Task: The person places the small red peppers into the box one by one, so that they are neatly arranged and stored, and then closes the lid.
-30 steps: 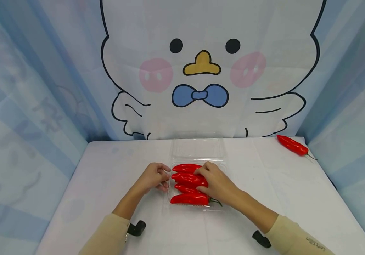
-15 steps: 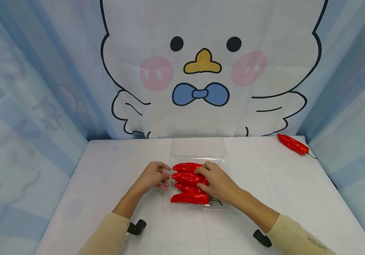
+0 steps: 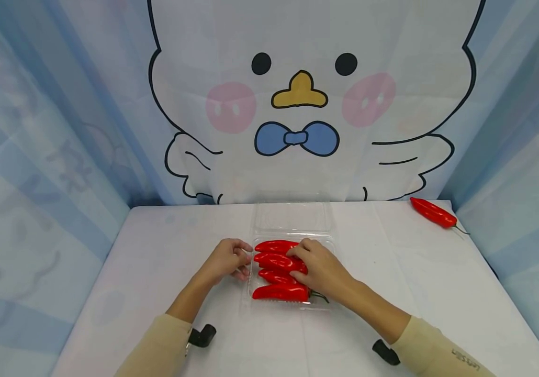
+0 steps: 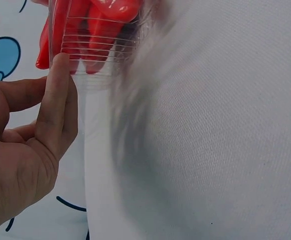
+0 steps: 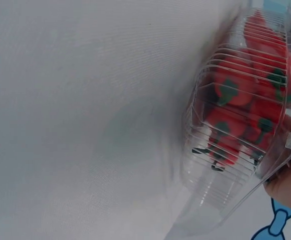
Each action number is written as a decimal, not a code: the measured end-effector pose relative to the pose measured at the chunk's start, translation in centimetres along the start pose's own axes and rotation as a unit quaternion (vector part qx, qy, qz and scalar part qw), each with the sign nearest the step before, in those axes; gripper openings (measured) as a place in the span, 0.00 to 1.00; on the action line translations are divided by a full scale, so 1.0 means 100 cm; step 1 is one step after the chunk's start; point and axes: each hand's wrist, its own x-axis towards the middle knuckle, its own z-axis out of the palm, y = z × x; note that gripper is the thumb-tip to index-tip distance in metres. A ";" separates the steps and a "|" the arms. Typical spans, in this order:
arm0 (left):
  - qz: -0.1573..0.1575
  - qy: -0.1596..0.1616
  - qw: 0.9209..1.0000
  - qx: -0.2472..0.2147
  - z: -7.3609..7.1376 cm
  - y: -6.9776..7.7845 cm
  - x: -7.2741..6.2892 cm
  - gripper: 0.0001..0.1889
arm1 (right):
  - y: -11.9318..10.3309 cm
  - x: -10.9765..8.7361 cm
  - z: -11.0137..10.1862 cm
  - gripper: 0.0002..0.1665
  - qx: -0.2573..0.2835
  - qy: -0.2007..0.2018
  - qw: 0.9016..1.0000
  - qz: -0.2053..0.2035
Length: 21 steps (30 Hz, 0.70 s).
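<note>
Several red chili peppers lie side by side in a clear plastic clamshell box (image 3: 332, 246), its lid (image 3: 293, 217) folded back. My right hand (image 3: 321, 269) reaches over the box's right part, its thumb and fingers round the stem half of the second red chili pepper (image 3: 274, 261) from the back. The nearest pepper (image 3: 280, 292) shows its green stem toward me. At the box's left side is my left hand (image 3: 227, 259), its fingertips at the wall. In the left wrist view, these fingers (image 4: 55, 100) are fairly straight. Through the ribbed wall, more peppers with green stems (image 5: 228, 90) show in the right wrist view.
Another red chili pepper (image 3: 433, 212) lies alone at the table's back right corner. White cloth covers the table (image 3: 392, 272). A curtain (image 3: 298, 178) with a cartoon print hangs right behind the back edge, and blue curtains (image 3: 38, 183) flank both sides.
Both hands keep almost the same places at the box. The whole head view has shifted up very slightly; the peppers have kept their arrangement.
</note>
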 end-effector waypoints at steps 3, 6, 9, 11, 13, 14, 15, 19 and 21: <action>0.002 0.000 1.000 0.002 0.000 -0.001 0.001 0.12 | 0.000 0.000 0.000 0.29 -0.007 -0.001 1.000 -0.002; 0.003 0.000 1.000 0.003 0.000 -0.001 0.000 0.12 | 0.001 0.001 0.000 0.29 -0.013 -0.001 1.000 -0.004; 0.004 0.000 1.000 0.006 0.001 0.000 0.000 0.12 | 0.002 0.001 0.001 0.28 -0.015 0.000 1.000 -0.008; 0.004 0.001 1.000 0.006 0.001 0.000 0.000 0.12 | 0.002 0.002 0.001 0.28 -0.014 0.001 1.000 -0.010; 0.004 0.002 1.000 0.007 0.001 0.000 0.000 0.12 | 0.002 0.002 0.001 0.28 -0.014 0.000 1.000 -0.012; 0.005 0.002 1.000 0.008 0.001 0.000 -0.001 0.12 | 0.003 0.002 0.002 0.28 -0.014 -0.001 1.000 -0.011; 0.005 0.002 1.000 0.008 0.001 0.000 -0.001 0.12 | 0.003 0.002 0.001 0.28 -0.013 -0.004 1.000 -0.010; 0.005 0.001 1.000 0.008 0.001 0.001 -0.001 0.13 | 0.003 0.002 0.000 0.29 -0.004 -0.016 1.000 0.000; 0.005 0.000 1.000 0.008 0.001 0.000 -0.001 0.12 | 0.003 0.001 -0.001 0.29 0.002 -0.021 1.000 0.006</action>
